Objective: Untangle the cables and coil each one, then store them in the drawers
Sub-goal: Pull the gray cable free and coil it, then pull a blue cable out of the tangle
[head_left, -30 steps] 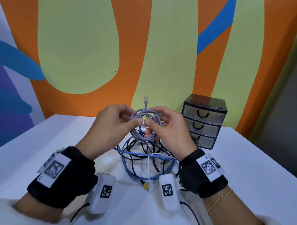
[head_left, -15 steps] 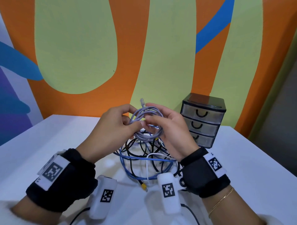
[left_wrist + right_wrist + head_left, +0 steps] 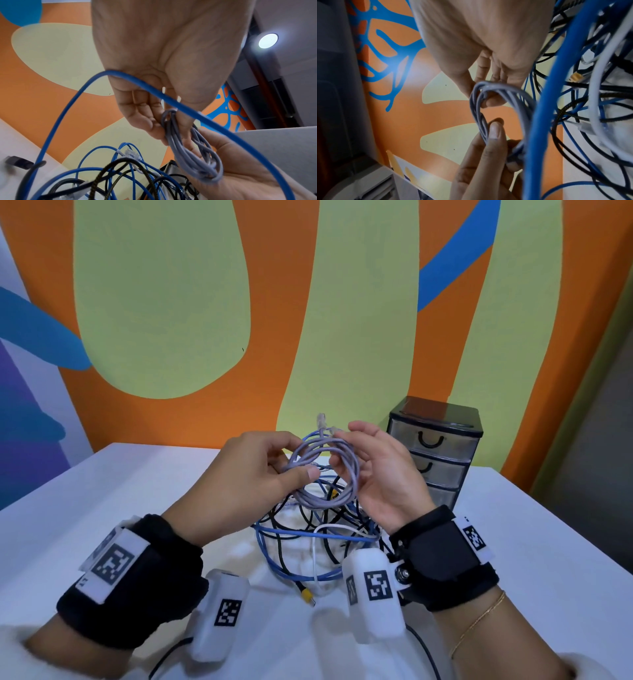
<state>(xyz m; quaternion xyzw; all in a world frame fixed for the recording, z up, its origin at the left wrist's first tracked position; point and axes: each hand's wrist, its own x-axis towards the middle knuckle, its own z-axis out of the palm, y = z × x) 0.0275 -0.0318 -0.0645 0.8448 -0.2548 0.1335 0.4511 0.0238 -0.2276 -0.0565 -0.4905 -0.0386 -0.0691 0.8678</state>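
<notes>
A grey cable wound into a small coil hangs in the air above the tangle. My left hand pinches the coil's left side between thumb and fingers; the left wrist view shows that grip on the grey cable. My right hand is palm-up on the coil's right side, with its thumb hooked through the loop and its fingertips at the cable's free end. One clear plug sticks up above the coil. In the right wrist view the grey cable arches over the thumb.
A tangle of blue cable, black cords and a white cord lies on the white table under my hands, with a yellow plug at its near edge. A small black three-drawer unit, drawers closed, stands back right by the wall.
My right hand has turned palm-up and moved from the coil's front to its right side. The coil sits slightly higher. My left hand keeps its pinch.
</notes>
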